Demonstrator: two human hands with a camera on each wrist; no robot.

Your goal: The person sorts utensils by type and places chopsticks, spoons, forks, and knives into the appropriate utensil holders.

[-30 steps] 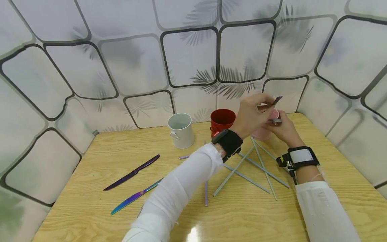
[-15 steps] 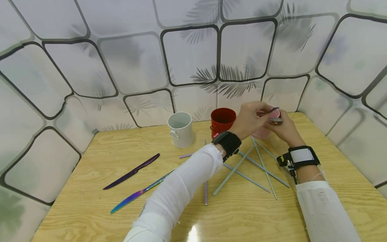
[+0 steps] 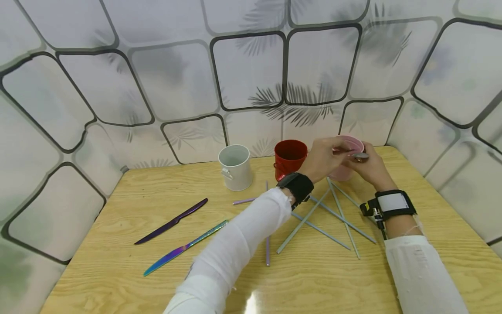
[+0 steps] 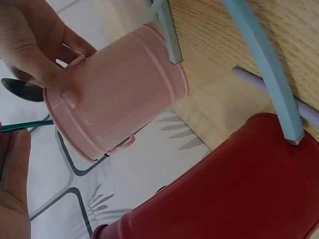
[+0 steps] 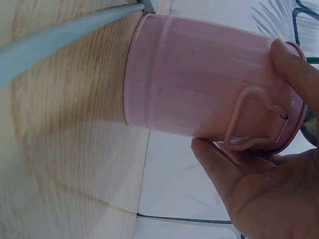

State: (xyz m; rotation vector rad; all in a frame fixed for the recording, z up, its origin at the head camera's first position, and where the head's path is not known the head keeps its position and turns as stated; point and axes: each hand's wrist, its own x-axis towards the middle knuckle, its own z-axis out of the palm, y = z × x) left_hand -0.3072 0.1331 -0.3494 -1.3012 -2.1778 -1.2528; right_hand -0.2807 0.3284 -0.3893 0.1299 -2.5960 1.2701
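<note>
The left grip [image 3: 323, 158] pinches a green utensil [image 4: 31, 124] at the mouth of the pink bucket [image 5: 194, 74], standing on the desk [image 3: 313, 283], clasped by the right grip [image 3: 370, 168]; insertion appears underway, the purple knife [image 3: 170, 223] and rainbow knife [image 3: 183, 249] apparently outstanding.

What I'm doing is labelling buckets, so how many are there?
3: in the head view, the white bucket stands leftmost, the red bucket in the middle and the pink bucket at right, gripped by the right hand.
</note>
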